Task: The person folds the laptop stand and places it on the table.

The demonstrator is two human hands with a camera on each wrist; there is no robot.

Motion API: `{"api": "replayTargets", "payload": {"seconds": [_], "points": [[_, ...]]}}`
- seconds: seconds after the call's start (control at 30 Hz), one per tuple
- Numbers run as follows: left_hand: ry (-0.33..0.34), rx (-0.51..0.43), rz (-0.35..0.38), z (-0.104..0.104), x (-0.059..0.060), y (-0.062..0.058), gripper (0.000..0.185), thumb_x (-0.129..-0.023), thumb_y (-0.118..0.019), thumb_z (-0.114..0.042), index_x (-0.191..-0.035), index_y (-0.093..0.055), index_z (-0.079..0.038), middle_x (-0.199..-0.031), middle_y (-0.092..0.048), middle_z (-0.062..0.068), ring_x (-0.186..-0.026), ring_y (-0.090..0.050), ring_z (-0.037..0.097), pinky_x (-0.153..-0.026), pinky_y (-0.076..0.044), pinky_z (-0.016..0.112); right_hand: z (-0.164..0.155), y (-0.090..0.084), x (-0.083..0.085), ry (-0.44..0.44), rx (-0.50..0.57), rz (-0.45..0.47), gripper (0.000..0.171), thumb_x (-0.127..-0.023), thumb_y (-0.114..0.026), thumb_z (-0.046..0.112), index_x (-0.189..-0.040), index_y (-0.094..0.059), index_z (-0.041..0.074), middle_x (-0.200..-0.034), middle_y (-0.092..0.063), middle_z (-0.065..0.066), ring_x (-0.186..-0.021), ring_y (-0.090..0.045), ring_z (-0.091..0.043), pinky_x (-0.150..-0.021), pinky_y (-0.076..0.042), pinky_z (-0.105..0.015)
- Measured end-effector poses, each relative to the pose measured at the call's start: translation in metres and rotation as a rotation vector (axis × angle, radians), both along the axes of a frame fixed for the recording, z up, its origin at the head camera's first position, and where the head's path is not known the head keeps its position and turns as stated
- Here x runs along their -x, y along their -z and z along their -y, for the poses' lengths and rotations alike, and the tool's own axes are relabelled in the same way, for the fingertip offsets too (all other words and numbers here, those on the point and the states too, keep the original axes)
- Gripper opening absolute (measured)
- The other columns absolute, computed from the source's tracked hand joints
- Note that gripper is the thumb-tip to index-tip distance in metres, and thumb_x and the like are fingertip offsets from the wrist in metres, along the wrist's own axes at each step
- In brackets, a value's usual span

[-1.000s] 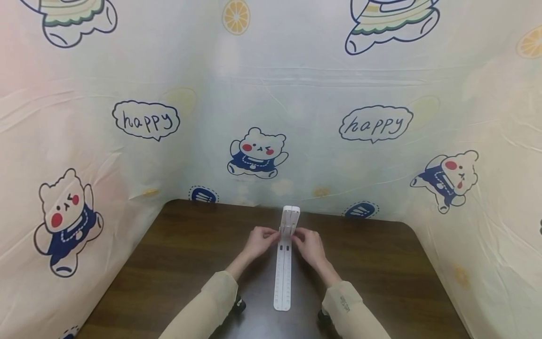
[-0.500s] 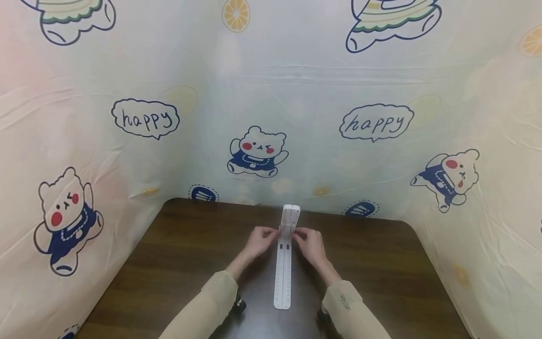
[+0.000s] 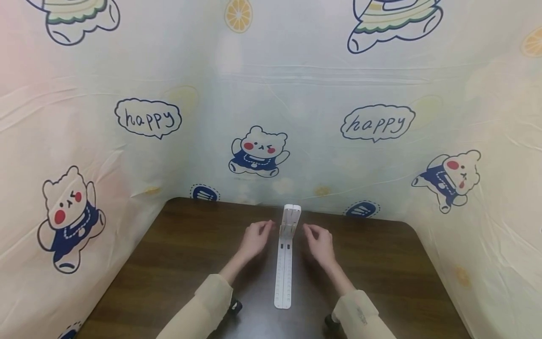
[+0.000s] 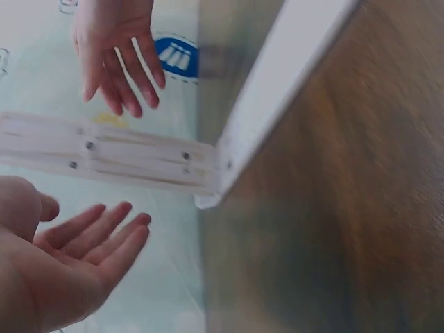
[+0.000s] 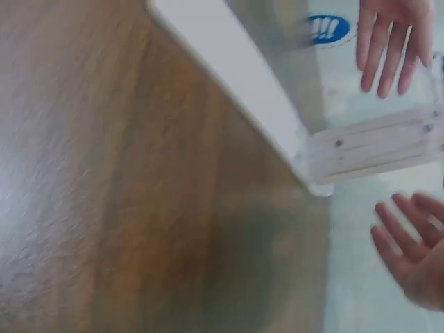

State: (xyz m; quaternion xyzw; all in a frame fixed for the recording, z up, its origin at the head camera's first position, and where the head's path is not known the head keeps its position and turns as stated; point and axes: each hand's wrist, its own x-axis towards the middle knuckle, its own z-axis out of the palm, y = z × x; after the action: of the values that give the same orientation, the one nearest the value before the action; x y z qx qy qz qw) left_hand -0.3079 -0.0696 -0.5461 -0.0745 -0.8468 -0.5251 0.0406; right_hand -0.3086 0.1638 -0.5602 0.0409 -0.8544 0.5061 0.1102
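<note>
- A moment ago I had both hands pinched on the upright end of the white folding ruler [image 3: 284,263]; now I see they have let go and drawn apart to either side of it.
- My left hand [image 3: 254,239] hovers just beside the upright piece, fingers [image 4: 104,232] straight and relaxed, holding nothing.
- My right hand [image 3: 320,241] mirrors it on the other side, fingers [image 5: 395,239] spread loosely, also empty and not touching the ruler.
- I judge from this that the raised section stands by itself: the release reads as a set-up step finished, though I cannot tell whether the hinge is locked.
- The ruler lies in the middle of the dark surface [image 3: 381,263], its long flat strip running away from me, with the short hinged section [image 3: 290,220] standing upright at the far end, near the back curtain.
- The strip looks like hard, smooth white plastic, thin and straight, with a rounded near end and fine printed markings along its length; two small dark slots sit near the hinge.
- From the wrist views the upright section shows grooves and small dark dots like rivets or screws.
- The surface is dark brown wood grain with a slight sheen and rounded corners.
- The cloth backdrop [image 3: 271,94] around it is thin, creased, pale fabric printed with cartoon bears, lemons and "happy" bubbles.
- My sleeves [image 3: 211,301] are a soft beige fabric.
</note>
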Motion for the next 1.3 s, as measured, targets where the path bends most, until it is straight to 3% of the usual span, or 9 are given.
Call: {"api": "replayTargets", "payload": {"seconds": [0.2, 0.37, 0.7, 0.83, 1.03, 1.2, 1.3], "points": [[-0.013, -0.078, 0.043, -0.008, -0.008, -0.019, 0.067, -0.119, -0.036, -0.053, -0.138, -0.073, -0.001, -0.138, -0.076, 0.024, -0.135, -0.070, 0.043, -0.116, -0.055, 0.061, 0.004, -0.025, -0.008, 0.058, 0.125, 0.062, 0.059, -0.120, -0.041, 0.041, -0.125, -0.079, -0.004, -0.120, -0.082, -0.024, -0.114, -0.080, -0.041, -0.105, -0.063, -0.058], [-0.003, -0.112, 0.064, -0.013, -0.015, -0.033, 0.072, -0.118, -0.035, -0.059, -0.142, -0.071, -0.002, -0.145, -0.072, 0.022, -0.138, -0.069, 0.040, -0.119, -0.054, 0.059, 0.011, -0.046, -0.017, 0.030, 0.141, 0.107, 0.075, -0.119, -0.031, 0.056, -0.135, -0.074, -0.003, -0.137, -0.076, -0.025, -0.132, -0.072, -0.044, -0.117, -0.054, -0.061], [-0.020, -0.098, 0.158, -0.026, -0.027, -0.050, 0.089, -0.111, -0.031, -0.075, -0.151, -0.064, -0.002, -0.157, -0.063, 0.022, -0.151, -0.055, 0.045, -0.127, -0.042, 0.067, 0.028, -0.068, -0.029, -0.009, 0.125, 0.190, 0.080, -0.116, -0.034, 0.064, -0.154, -0.060, -0.001, -0.162, -0.058, -0.025, -0.156, -0.049, -0.046, -0.131, -0.036, -0.068], [-0.026, -0.109, 0.189, -0.029, -0.026, -0.057, 0.096, -0.107, -0.029, -0.082, -0.154, -0.063, -0.005, -0.158, -0.063, 0.021, -0.150, -0.057, 0.046, -0.126, -0.042, 0.069, 0.030, -0.071, -0.029, -0.015, 0.118, 0.203, 0.086, -0.113, -0.034, 0.071, -0.155, -0.060, 0.001, -0.162, -0.058, -0.024, -0.156, -0.049, -0.046, -0.131, -0.035, -0.069], [0.007, -0.113, 0.223, -0.031, -0.025, -0.068, 0.103, -0.104, -0.025, -0.087, -0.158, -0.058, -0.005, -0.163, -0.058, 0.023, -0.153, -0.053, 0.047, -0.128, -0.038, 0.071, 0.031, -0.085, -0.029, -0.096, 0.086, 0.237, 0.093, -0.111, -0.028, 0.076, -0.151, -0.064, 0.000, -0.157, -0.063, -0.026, -0.146, -0.059, -0.048, -0.122, -0.045, -0.069], [0.000, -0.129, 0.257, -0.031, -0.022, -0.075, 0.114, -0.099, -0.025, -0.094, -0.155, -0.060, -0.002, -0.160, -0.060, 0.024, -0.153, -0.053, 0.049, -0.129, -0.037, 0.071, 0.029, -0.093, -0.026, -0.137, 0.099, 0.259, 0.100, -0.110, -0.014, 0.078, -0.153, -0.062, 0.001, -0.157, -0.062, -0.025, -0.156, -0.049, -0.048, -0.132, -0.029, -0.073], [-0.020, -0.096, 0.243, -0.030, -0.019, -0.075, 0.114, -0.097, -0.027, -0.095, -0.149, -0.066, -0.001, -0.151, -0.067, 0.026, -0.143, -0.062, 0.048, -0.122, -0.046, 0.069, 0.028, -0.096, -0.024, -0.136, 0.091, 0.271, 0.103, -0.109, -0.013, 0.079, -0.152, -0.062, -0.001, -0.153, -0.064, -0.027, -0.156, -0.049, -0.049, -0.133, -0.028, -0.073]]}}
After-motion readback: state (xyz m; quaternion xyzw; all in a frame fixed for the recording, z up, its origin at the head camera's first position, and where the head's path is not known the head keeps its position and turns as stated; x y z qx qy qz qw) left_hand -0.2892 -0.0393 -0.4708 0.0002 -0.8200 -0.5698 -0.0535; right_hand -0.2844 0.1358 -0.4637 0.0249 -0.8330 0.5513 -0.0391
